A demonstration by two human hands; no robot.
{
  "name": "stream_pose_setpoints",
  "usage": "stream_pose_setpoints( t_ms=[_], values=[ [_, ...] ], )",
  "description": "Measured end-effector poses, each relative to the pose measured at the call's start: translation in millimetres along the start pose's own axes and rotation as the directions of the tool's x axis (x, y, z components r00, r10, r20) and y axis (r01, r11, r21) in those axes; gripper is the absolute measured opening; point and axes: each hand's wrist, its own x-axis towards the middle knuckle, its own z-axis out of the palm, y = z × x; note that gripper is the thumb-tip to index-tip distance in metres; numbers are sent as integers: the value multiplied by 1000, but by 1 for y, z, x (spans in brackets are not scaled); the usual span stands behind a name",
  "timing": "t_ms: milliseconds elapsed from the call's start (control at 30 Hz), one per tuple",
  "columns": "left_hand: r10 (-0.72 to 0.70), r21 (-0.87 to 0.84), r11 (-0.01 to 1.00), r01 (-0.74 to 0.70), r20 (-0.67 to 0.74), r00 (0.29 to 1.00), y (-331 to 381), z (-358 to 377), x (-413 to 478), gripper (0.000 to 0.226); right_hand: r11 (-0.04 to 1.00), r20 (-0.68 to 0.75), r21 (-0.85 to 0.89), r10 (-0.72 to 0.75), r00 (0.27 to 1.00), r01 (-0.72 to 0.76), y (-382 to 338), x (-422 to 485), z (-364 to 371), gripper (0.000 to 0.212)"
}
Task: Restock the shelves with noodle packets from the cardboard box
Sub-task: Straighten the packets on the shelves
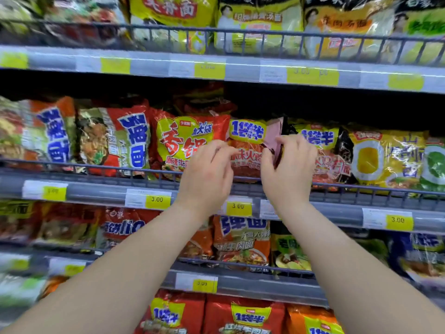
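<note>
You are pinching a noodle packet [274,141] edge-on in your right hand [289,165], just above the shelf rail [96,168]; your left hand [207,169] is hovering half-curled, empty. Shelves look nearly full; box unseen.

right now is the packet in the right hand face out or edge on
Edge on: the packet shows only its thin pinkish side, pinched by the right hand between front-facing packs.

Yellow price tags [157,199] along the grey shelf-edge strips [96,194], behind wire rails [265,32].
</note>
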Motion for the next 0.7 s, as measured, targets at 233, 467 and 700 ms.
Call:
stream_pose_setpoints(
  t_ms=[233,467,700],
  values=[
    [-406,384,843,376,-5,914,-92,-69,-2,55,951,247,58,-310,918,305,-94,-32,51,49],
    [-566,548,772,323,361,741,-154,-78,19,103,960,500,-76,-196,844,268,-130,-36,77,59],
    [-657,544,714,441,303,690,-148,-84,15,109,940,562,-57,-249,789,337,-89,-16,69,54]
  ],
)
